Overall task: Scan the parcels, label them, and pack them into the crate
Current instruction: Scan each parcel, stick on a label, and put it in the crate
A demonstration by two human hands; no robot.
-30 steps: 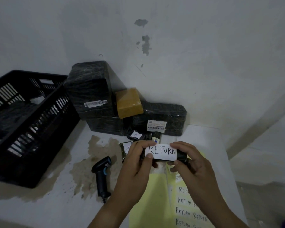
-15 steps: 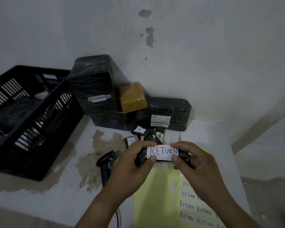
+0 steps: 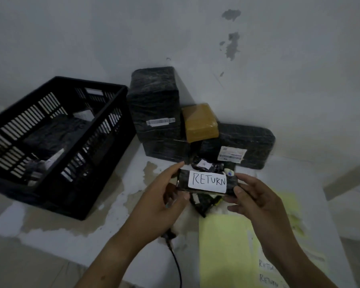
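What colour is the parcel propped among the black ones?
The parcel is mustard brown; head view.

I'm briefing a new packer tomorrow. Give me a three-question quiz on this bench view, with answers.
1. True or false: the left hand and the right hand both hold the parcel.
2. Which word is written on its label? A) FRAGILE B) RETURN C) EXPRESS
3. Fill in: the crate stands to the ___ of the stack against the wall.

Key: 1 true; 2 B; 3 left.
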